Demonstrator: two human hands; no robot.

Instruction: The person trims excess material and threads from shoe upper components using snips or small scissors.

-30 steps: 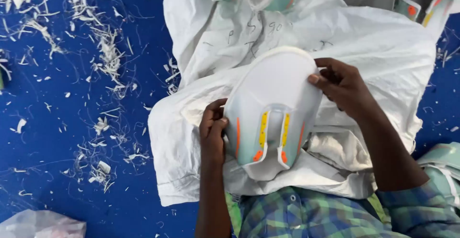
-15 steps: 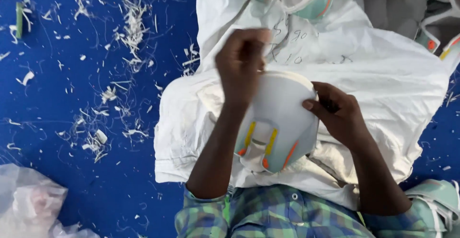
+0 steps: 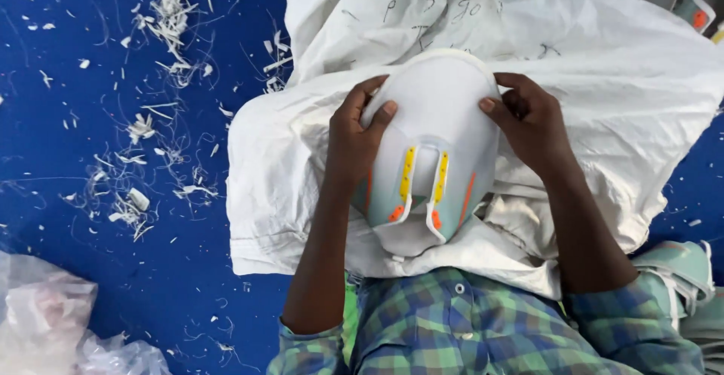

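Bright, even light falls from above; shadows are soft and short under the white sack (image 3: 603, 103). The blue floor (image 3: 90, 269) shows no glare. Focus is fairly sharp, softening slightly toward the picture's corners.

Shoe upper (image 3: 434, 149): smooth matt synthetic (rubbery trims); sack (image 3: 618, 81): coarse woven plastic; shirt (image 3: 467, 330): soft checked cloth.

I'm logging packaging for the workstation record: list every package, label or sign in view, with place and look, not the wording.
White woven plastic sack: spread across the lap under both hands, crumpled, dark handwritten marks near its top edge.
Clear crumpled plastic bag: bottom left corner on the blue floor, translucent grey-white.
No signs or screens in view.
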